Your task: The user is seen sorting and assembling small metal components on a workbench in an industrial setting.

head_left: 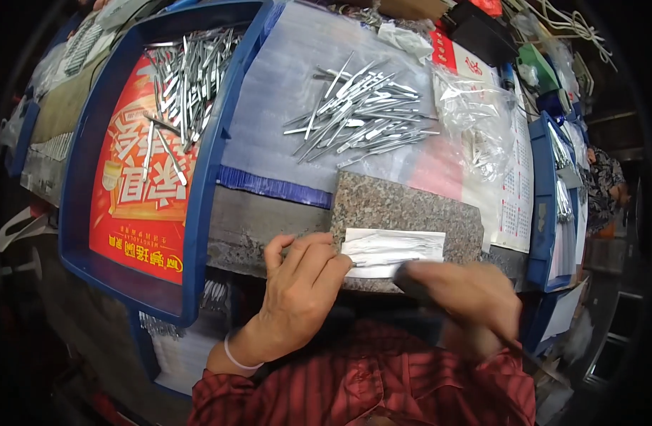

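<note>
My left hand [300, 287] presses its fingers on the left end of a small clear packet of thin metal pieces [393, 250], which lies on a speckled granite slab [404, 206]. My right hand [468, 295] is blurred at the packet's lower right edge and grips a dark object that I cannot make out. A loose pile of silver metal tools [358, 113] lies on the pale sheet beyond the slab. A blue tray [198, 184] at left holds more metal tools [187, 78] on a red printed sheet.
Clear plastic bags [475, 121] lie right of the pile, over a printed calendar sheet [514, 192]. Another blue tray [546, 206] with metal pieces stands at far right. Dark boxes and clutter sit at the back. A person in patterned clothing [606, 188] is at the right rim.
</note>
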Action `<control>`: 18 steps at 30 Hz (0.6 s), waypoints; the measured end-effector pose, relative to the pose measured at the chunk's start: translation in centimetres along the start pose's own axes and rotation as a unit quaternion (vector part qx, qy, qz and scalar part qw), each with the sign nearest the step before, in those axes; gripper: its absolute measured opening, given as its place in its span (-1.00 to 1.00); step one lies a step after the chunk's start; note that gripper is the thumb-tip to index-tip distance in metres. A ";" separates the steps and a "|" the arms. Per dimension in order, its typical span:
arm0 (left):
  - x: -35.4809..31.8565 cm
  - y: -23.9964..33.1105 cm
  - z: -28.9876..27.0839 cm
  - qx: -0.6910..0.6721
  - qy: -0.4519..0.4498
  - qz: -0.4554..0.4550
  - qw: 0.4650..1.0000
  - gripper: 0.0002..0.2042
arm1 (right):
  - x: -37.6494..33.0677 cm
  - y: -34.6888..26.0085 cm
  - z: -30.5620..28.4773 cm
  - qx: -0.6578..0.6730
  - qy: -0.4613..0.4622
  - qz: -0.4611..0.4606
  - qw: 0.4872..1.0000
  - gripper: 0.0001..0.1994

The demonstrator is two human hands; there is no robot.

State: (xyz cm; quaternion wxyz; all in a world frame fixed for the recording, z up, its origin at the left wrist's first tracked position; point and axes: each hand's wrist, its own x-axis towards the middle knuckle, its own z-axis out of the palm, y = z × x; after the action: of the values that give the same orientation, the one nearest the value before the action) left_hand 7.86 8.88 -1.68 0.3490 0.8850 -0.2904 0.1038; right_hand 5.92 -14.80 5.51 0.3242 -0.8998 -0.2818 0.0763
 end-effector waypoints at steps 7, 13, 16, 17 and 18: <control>0.3 -0.3 -0.4 -0.017 -0.033 -0.002 0.999 -0.82 | 5.2 -0.3 1.9 0.022 0.047 -0.059 0.997 -0.75; 0.4 0.1 -0.7 -0.009 -0.033 0.007 0.999 -0.79 | 4.6 -1.4 2.7 0.005 0.052 -0.057 0.997 -0.78; 0.0 -0.3 -0.4 -0.002 -0.029 -0.002 1.000 -0.79 | 4.4 0.1 2.9 0.054 0.074 -0.032 0.995 -0.78; 0.4 -0.4 -0.3 -0.004 -0.027 0.006 1.000 -0.79 | 3.5 0.5 2.4 0.070 0.107 -0.016 0.992 -0.72; 0.2 -0.4 -0.2 -0.005 -0.023 0.007 1.000 -0.80 | 2.3 0.3 1.6 0.119 0.137 0.024 0.983 -0.67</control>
State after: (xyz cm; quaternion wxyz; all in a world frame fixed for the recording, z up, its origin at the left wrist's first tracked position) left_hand 8.29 9.12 -1.67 0.3458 0.8834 -0.3048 0.0846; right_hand 7.42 -12.84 4.17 0.4627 -0.8632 -0.2016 -0.0071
